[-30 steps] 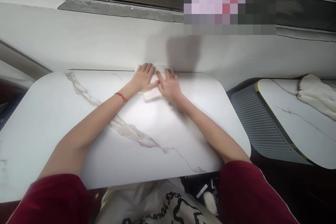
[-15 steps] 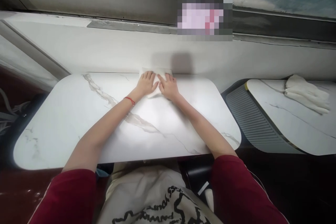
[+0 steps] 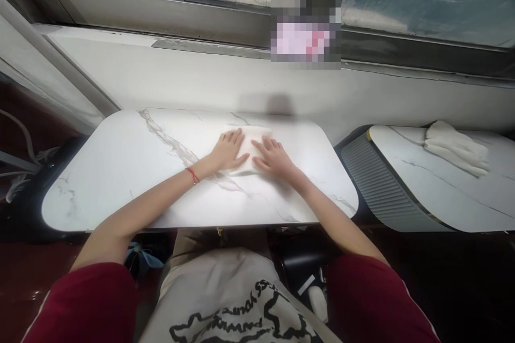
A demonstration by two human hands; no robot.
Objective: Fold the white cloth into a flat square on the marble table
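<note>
A folded white cloth [image 3: 248, 142] lies flat on the white marble-patterned tabletop [image 3: 108, 171], under both hands. My left hand [image 3: 230, 151] presses on the cloth's left part with its fingers spread and the thumb pointing right; a red string bracelet circles that wrist. Over the cloth's right part rests my right hand [image 3: 277, 158], palm down, its fingers apart. Neither hand is gripping the cloth. The palms hide its left and right edges.
To the right stands another marble-patterned table [image 3: 418, 171] with a ribbed side, bearing a crumpled white cloth [image 3: 456, 147]. A wall and window frame [image 3: 169, 21] run behind the tables. Cables [image 3: 24, 134] hang at the far left. Below the table's front edge is a white object [image 3: 318, 303].
Both hands and the cloth have come back from the table's rear edge toward me, onto the tabletop's middle. The camera view has also shifted a little.
</note>
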